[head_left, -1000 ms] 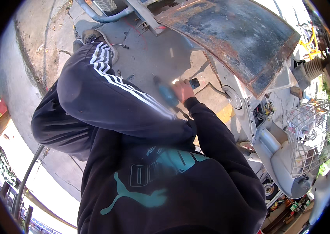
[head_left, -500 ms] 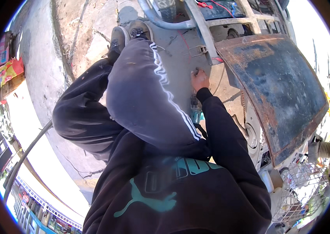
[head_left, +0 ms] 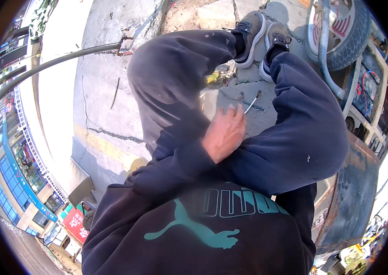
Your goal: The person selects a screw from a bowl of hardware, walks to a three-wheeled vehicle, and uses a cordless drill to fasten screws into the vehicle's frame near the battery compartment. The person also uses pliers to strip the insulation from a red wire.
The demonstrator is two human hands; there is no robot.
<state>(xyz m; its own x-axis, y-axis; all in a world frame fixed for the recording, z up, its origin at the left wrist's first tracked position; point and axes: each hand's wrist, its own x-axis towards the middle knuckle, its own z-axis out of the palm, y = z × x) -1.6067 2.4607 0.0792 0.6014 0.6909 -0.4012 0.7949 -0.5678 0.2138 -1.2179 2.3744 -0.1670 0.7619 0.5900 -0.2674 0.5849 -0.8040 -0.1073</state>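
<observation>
My left hand (head_left: pixel 225 133) is between my bent knees, its back turned up and its fingers closed. From its fingertips sticks out a thin white cigarette (head_left: pixel 252 103) with a dark, ashy-looking end, held over the concrete. The left forearm in its dark sleeve crosses from the lower left and rests by my left thigh. My right sleeve (head_left: pixel 298 195) shows only in part behind the right knee. The right hand itself is hidden from view.
To the right stands a vehicle with a wheel (head_left: pixel 338 34), a metal frame and a rusty dark panel (head_left: pixel 352 197). A black cable (head_left: pixel 72 52) curves across at left. Cracked concrete paving (head_left: pixel 102 98) lies below, with a yellow scrap by my shoes (head_left: pixel 251 39).
The view has swung left. My right hand, earlier low beside the vehicle, has gone out of sight. My left hand has come into view with a cigarette, and my knees are now apart.
</observation>
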